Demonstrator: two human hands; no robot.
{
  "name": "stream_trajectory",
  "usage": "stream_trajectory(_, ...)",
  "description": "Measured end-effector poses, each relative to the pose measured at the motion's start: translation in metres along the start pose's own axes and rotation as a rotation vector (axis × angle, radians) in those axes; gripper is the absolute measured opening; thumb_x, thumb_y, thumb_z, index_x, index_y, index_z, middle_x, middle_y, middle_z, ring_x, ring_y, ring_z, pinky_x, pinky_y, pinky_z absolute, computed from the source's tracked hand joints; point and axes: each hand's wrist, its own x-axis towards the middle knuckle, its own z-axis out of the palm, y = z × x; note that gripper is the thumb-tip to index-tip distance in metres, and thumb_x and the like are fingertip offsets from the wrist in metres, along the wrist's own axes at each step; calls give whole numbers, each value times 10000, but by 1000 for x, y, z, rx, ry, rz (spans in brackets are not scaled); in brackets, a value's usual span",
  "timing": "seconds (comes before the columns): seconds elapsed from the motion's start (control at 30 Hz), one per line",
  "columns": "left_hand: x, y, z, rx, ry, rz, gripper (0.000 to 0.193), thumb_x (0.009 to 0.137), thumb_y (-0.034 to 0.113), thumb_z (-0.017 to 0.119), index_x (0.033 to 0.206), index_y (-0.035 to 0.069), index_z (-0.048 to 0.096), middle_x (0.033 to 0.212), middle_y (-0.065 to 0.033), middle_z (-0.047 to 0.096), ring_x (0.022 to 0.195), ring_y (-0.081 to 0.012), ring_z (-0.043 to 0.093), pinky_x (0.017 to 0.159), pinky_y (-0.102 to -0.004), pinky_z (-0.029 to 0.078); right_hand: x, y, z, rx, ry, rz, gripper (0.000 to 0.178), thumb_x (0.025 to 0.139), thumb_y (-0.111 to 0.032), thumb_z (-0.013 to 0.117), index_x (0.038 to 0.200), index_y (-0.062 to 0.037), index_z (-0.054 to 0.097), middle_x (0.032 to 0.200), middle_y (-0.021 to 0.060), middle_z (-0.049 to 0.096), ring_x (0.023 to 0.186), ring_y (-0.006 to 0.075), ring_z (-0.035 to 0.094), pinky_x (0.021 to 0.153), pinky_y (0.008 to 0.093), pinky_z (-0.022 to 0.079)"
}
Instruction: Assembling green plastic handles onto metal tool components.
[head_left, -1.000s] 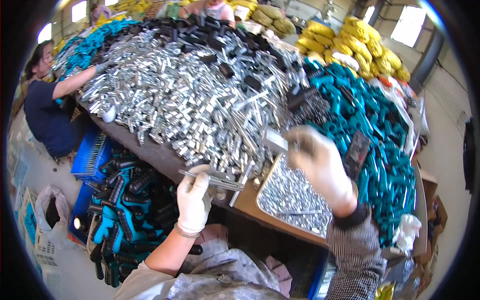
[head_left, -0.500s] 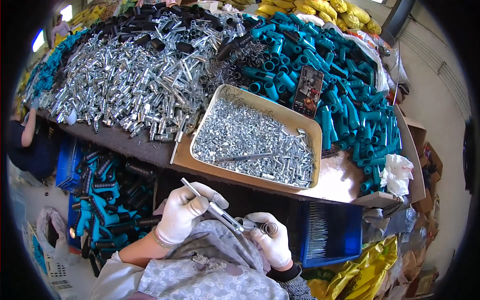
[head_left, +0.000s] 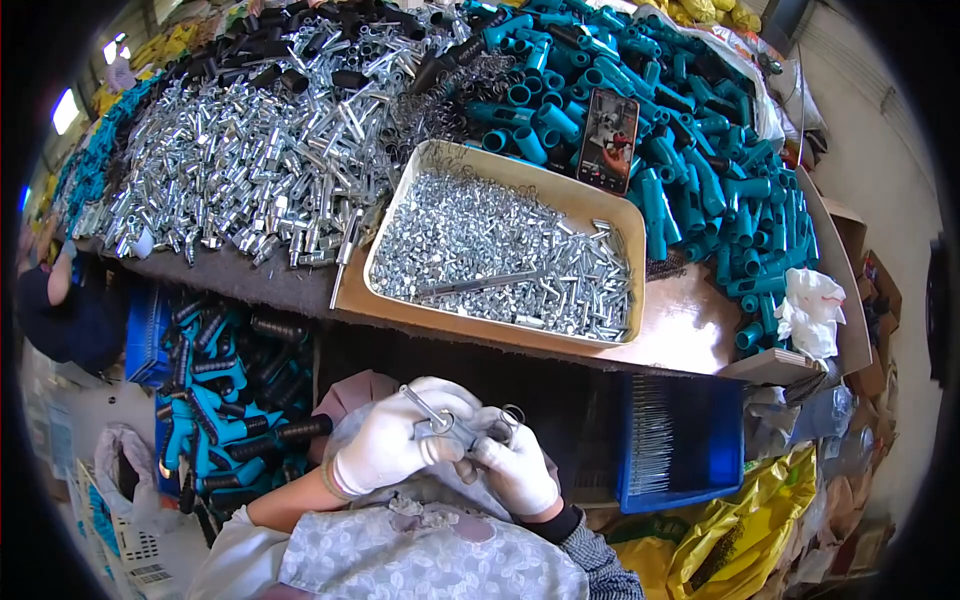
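Note:
In my white-gloved left hand [head_left: 385,450] is a shiny metal tube with a thin rod [head_left: 424,404] sticking out toward the upper left. The fingers close round the tube and hide much of it. Right against it, my gloved right hand [head_left: 518,475] has its fingertips pinched together, with a loop of a coil spring [head_left: 513,412] showing above them. The hands meet over my lap, in front of the patterned apron [head_left: 430,555]. What lies between the fingertips is partly hidden.
Ahead on the bench stands a cream tray [head_left: 480,335] of small metal parts. Behind it lie heaps of metal tubes [head_left: 240,160] and teal housings [head_left: 690,190], with a phone [head_left: 608,140]. Blue bins [head_left: 725,440] flank me below the bench. Another person [head_left: 75,310] is at far left.
My hands have come together. The metal tube has swung from lying slantwise to pointing more toward me, its rod still up. The view has shifted slightly.

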Motion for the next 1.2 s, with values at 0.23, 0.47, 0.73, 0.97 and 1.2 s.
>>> stream_trajectory(0.23, 9, 35, -25, -31, 514, -78, 598, 944, 435, 668, 1295, -21, 505, 1035, -94, 630, 770, -86, 603, 600, -199, 495, 12, 22, -22, -869, 89, -166, 372, 901, -176, 703, 1228, -29, 603, 965, 136, 706, 794, 222, 695, 726, 321, 548)
stream_trajectory(0.47, 1, 17, -19, -43, 543, -128, 567, 971, 349, 649, 1351, -56, 533, 1082, -119, 652, 815, -109, 628, 647, -227, 530, 13, 5, -7, -1124, 77, -163, 399, 859, -222, 743, 1179, -22, 615, 857, 166, 685, 789, 303, 688, 712, 363, 541)
stream_trajectory(0.73, -11, 8, -2, -61, 378, -269, 434, 946, 196, 697, 1296, -37, 591, 1005, -101, 666, 736, -96, 629, 640, -233, 527, 10, -13, 8, -1134, 25, -200, 451, 840, -181, 724, 1257, -73, 592, 948, 173, 706, 875, 340, 699, 775, 387, 551)
stream_trajectory(0.97, 0, 6, -28, 522, -317, -159, 418, 806, 163, 760, 1188, 20, 667, 999, -168, 683, 887, -315, 688, 794, -369, 547, 1, -4, -12, -1487, 294, -550, 559, 759, -122, 717, 1294, -68, 563, 869, 132, 593, 754, 329, 626, 625, 411, 510)
stream_trajectory(1.2, -11, -25, 6, 390, -297, -149, 321, 751, 196, 825, 1032, 58, 751, 890, -147, 713, 816, -300, 685, 738, -369, 531, -10, 19, -10, -1181, 120, -480, 750, 715, -85, 786, 1399, -66, 480, 1098, 158, 589, 956, 364, 626, 822, 419, 533)
